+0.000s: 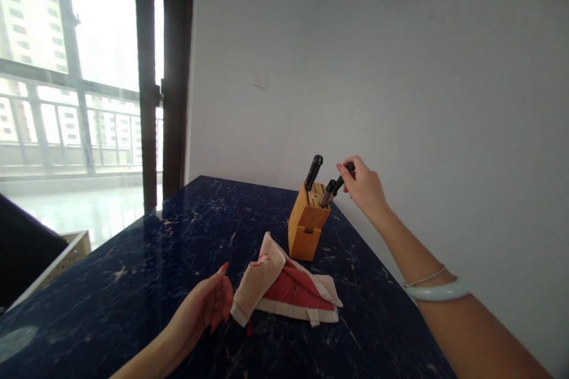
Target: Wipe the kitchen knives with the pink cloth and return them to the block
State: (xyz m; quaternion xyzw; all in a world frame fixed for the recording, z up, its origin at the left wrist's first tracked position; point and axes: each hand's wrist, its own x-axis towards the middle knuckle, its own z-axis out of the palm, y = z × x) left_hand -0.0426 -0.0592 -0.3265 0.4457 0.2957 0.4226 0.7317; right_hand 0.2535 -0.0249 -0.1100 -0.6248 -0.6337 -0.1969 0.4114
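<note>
My right hand (361, 183) is closed around the black handle of a knife (343, 179) at the right side of a wooden knife block (306, 225). How much of its blade stays in the slot cannot be made out. Two other black handles rise from the block: a tall knife handle (313, 173) at the back left and a shorter handle (328, 192) beside the held one. A red and cream cloth (293, 290) lies crumpled in front of the block. Left of it, my left hand (212, 302) holds nothing, palm turned inward, thumb and fingers apart.
The block and cloth rest on a dark blue marbled table (186, 237), whose right edge runs close to a pale wall (422, 100). A dark-framed glass door (151, 71) is at the left. Below it is a light-coloured crate (66, 266) beside something black.
</note>
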